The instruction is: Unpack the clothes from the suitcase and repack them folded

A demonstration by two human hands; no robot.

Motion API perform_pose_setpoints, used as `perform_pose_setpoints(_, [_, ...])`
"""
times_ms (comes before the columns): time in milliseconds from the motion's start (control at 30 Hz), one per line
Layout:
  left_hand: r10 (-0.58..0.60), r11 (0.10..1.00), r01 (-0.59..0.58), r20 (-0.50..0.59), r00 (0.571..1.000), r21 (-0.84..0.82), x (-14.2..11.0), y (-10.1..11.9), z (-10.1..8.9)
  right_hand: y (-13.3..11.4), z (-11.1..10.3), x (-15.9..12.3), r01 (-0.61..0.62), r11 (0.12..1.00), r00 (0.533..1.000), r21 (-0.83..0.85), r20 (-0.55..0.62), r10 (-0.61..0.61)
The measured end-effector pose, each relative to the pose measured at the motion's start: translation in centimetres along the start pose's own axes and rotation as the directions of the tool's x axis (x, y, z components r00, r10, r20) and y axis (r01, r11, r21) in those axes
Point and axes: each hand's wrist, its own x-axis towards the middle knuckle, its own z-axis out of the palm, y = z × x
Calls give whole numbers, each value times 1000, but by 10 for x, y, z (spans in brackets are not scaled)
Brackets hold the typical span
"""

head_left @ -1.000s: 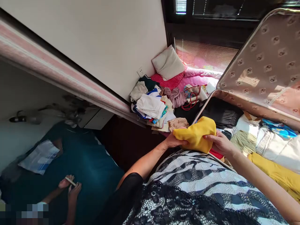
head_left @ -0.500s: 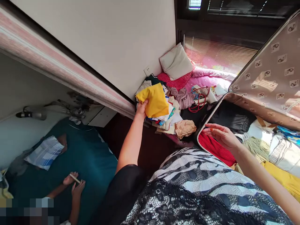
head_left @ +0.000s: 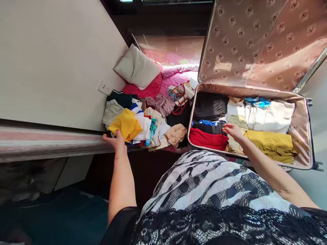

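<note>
At the left end of a clothes pile, my left hand [head_left: 117, 140] is open, its thumb against the near edge of a folded yellow garment [head_left: 125, 125]. That garment rests on the other clothes, among them a white garment [head_left: 143, 125] and a grey one [head_left: 112, 112]. Over the open suitcase [head_left: 312, 149] hovers my right hand [head_left: 233, 132], fingers loosely apart and holding nothing. Below and around it lie a red ribbed garment [head_left: 208, 139], a dark folded garment [head_left: 211, 105] and mustard-yellow clothing [head_left: 270, 144].
A pale pillow [head_left: 139, 66] leans by the wall beneath a socket-side corner, near window blinds [head_left: 173, 49]. A red cord [head_left: 181, 102] and crumpled tan cloth [head_left: 175, 135] lie between pile and suitcase. The raised suitcase lid [head_left: 245, 44] stands behind. A dark teal bed [head_left: 58, 214] is lower left.
The yellow garment, held up in my left hand before, now lies on the pile with the hand's grip loosened. My view has swung right, showing more of the suitcase; the other person's hands have left view.
</note>
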Motion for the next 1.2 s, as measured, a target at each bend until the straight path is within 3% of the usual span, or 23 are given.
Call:
perform_pose_setpoints(67, [287,936,-248,-137,948,250,-16,-6,3,14,-7,6,-18,997,997,-74,-70,13])
perform_pose_setpoints(100, [353,911,-298,-167,921,283,-28,-8,8,20,-8,7,-25,995,997,-96,-74,18])
perform_pose_setpoints(167, [440,867,-408,-58,896,287,-62,-10,27,31,-7,7,-21,990,999,-136,-37,16])
perform_pose_setpoints(233, [482,833,-502,143,865,231,-108,-12,53,41,-4,4,13,978,1000,-210,16,-10])
perform_pose_setpoints(267, [496,811,-556,289,819,183,-134,-12,68,46,-2,3,36,969,999,-246,38,-27])
perform_pose_setpoints(300, [501,783,-611,462,732,119,-161,-14,84,50,0,2,55,960,998,-274,56,-41])
perform_pose_setpoints(333, [492,754,-656,623,607,43,-187,-15,101,54,1,2,67,954,996,-292,68,-49])
perform_pose_setpoints(400, [415,709,-699,859,301,-98,-236,-19,137,59,0,4,81,954,994,-290,97,-55])
perform_pose_setpoints(467, [256,660,-729,967,-11,-183,-274,-25,173,63,-2,8,96,964,988,-249,141,-62])
perform_pose_setpoints(500, [152,623,-758,981,-123,-192,-289,-28,192,65,-4,11,104,969,984,-222,162,-68])
perform_pose_setpoints(533, [51,572,-801,982,-180,-176,-302,-32,209,67,-6,13,109,973,983,-201,169,-75])
perform_pose_setpoints(567, [-41,507,-849,980,-195,-148,-311,-35,226,68,-7,14,112,975,984,-191,157,-82])
perform_pose_setpoints(667, [-218,307,-951,970,-107,-36,-325,-44,264,72,-6,17,86,970,996,-225,31,-81])
perform_pose_setpoints(733, [-274,229,-973,959,-68,-4,-326,-48,278,72,0,15,71,964,997,-258,-12,-77])
perform_pose_setpoints(800, [-277,180,-984,959,-53,-2,-325,-49,286,70,8,12,102,948,995,-303,37,-95])
perform_pose_setpoints(867, [-267,133,-991,963,-47,-11,-322,-47,290,66,17,6,234,893,968,-383,174,-179])
perform_pose_setpoints(967, [-314,73,-995,945,-91,-72,-313,-39,289,59,27,-8,477,771,861,-422,399,-315])
perform_pose_setpoints(1100, [-266,37,-976,939,-217,-215,-300,-33,269,58,32,-29,767,535,629,-355,586,-512])
perform_pose_setpoints(1167, [-210,40,-976,953,-219,-216,-295,-33,254,64,32,-34,841,434,534,-324,628,-566])
perform_pose_setpoints(1200, [-191,47,-978,959,-210,-205,-294,-34,247,68,32,-34,847,433,523,-309,629,-574])
